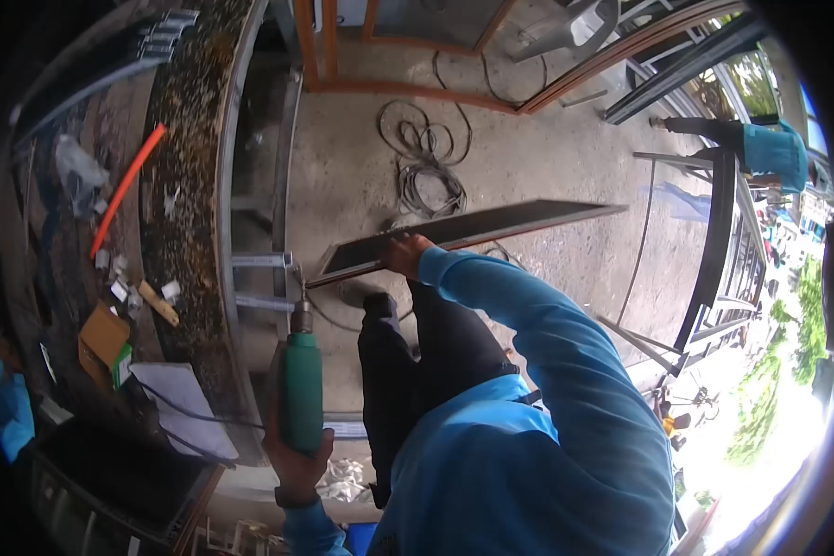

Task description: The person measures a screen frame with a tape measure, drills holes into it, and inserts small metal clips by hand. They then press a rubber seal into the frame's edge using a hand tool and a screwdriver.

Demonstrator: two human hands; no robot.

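My left hand point(298, 466) is wrapped round the grip of a green power drill point(302, 385), whose chuck and bit point away from me. Just past the drill's tip lies the near end of a long, dark, flat profile point(491, 222) with angled ends and a lighter edge. On that profile's edge, close to this end, my right hand point(408, 253) has its fingers closed. The profile slants out to the right above the concrete floor. Two short metal bars point(261, 260) jut from the bench side beside the drill bit.
The bench point(190, 185) on the left bears an orange tube point(128, 190), a plastic bag point(81, 176), a cardboard box point(104, 335) and a white sheet point(183, 408). A coiled cable point(431, 190) lies on the floor. Brown frames point(417, 90) stand ahead. Another person point(774, 157) is far right.
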